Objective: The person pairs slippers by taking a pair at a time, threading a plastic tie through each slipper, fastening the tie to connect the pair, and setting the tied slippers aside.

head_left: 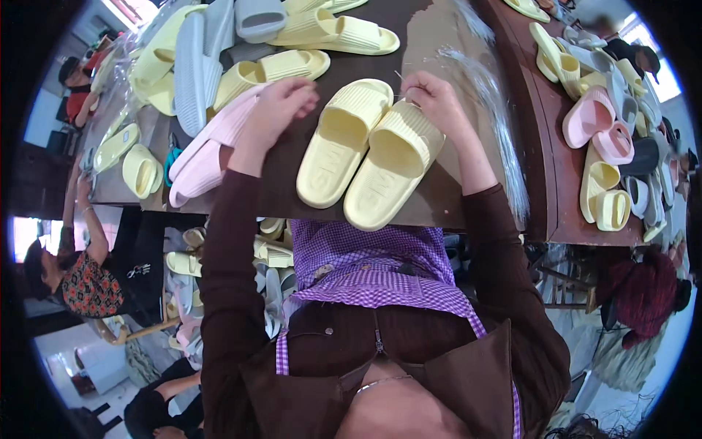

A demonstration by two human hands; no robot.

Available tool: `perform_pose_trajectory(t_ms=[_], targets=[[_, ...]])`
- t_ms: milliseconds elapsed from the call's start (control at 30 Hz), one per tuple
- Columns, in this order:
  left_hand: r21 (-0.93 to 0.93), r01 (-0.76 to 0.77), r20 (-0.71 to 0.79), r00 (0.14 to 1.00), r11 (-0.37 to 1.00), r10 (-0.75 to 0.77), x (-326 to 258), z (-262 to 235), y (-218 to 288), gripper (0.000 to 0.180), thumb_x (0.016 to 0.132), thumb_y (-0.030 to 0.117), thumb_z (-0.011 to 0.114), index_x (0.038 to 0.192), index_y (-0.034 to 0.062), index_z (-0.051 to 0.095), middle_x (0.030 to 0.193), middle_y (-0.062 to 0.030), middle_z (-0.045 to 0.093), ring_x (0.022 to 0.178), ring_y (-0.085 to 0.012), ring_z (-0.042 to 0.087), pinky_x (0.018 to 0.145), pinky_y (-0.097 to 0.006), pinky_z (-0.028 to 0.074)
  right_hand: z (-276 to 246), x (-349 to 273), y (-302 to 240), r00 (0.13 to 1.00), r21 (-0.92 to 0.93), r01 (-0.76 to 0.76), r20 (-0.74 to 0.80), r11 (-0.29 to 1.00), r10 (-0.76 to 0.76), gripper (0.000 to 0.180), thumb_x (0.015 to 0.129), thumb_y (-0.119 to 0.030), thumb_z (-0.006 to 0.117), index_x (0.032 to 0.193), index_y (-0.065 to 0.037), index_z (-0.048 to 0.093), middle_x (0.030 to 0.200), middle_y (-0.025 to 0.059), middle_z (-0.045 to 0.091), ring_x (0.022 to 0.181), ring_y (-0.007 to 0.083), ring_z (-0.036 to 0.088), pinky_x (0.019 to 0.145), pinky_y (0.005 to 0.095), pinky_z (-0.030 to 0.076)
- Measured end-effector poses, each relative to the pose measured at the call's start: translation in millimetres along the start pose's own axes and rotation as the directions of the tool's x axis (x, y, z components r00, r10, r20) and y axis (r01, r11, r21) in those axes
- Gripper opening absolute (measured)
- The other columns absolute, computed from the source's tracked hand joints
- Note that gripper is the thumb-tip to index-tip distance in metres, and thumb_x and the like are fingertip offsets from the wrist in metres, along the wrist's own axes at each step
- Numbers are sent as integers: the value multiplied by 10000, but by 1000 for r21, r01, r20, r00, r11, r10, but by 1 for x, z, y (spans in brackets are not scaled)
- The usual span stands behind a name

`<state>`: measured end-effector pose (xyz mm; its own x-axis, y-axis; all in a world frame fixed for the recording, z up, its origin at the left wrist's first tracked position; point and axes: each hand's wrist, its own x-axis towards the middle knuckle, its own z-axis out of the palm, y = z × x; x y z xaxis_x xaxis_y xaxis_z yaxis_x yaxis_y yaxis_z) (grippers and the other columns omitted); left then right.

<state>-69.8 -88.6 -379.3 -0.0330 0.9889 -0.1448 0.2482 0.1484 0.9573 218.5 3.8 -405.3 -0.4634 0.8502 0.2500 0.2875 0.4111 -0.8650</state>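
Observation:
A pair of pale yellow slide slippers (329, 157) lies side by side in front of me, toes away, near the table's front edge. My right hand (431, 99) is closed in a pinch at the far end of the right slipper (398, 168). A thin, thread-like tie (399, 76) shows by its fingertips. To the left of the pair, my left hand (281, 110) hovers apart from it, beside a pink slipper (212, 143). Its fingers are bent and smeared by motion, so their grip is unclear.
Grey and yellow slippers (292, 33) pile up at the far left, near teal-handled scissors (172, 157). A bundle of clear thin strands (504, 124) lies on cardboard (431, 44) at right. Another table (545, 161) holds more slippers. A co-worker (88, 271) is at the left.

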Motion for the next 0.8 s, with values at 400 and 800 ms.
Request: perform_pose_trajectory(t_ms=[400, 800], targets=[[334, -385, 39, 918, 861, 396, 45, 135, 24, 206, 826, 63, 556, 1002, -36, 591, 851, -67, 644, 765, -144, 610, 689, -261, 479, 8, -7, 4, 990, 443, 17, -131, 897, 46, 102, 873, 0, 521, 932, -9, 603, 773, -12, 585, 693, 53, 515, 634, 188, 432], [-382, -205, -86, 979, 901, 186, 43, 124, 21, 116, 883, 80, 554, 944, 0, 612, 673, 14, 537, 562, -38, 464, 533, -170, 378, 7, -17, -22, 963, 496, -30, -217, 868, 158, 135, 865, -83, 568, 970, -10, 612, 740, -29, 560, 641, 27, 478, 566, 184, 406]])
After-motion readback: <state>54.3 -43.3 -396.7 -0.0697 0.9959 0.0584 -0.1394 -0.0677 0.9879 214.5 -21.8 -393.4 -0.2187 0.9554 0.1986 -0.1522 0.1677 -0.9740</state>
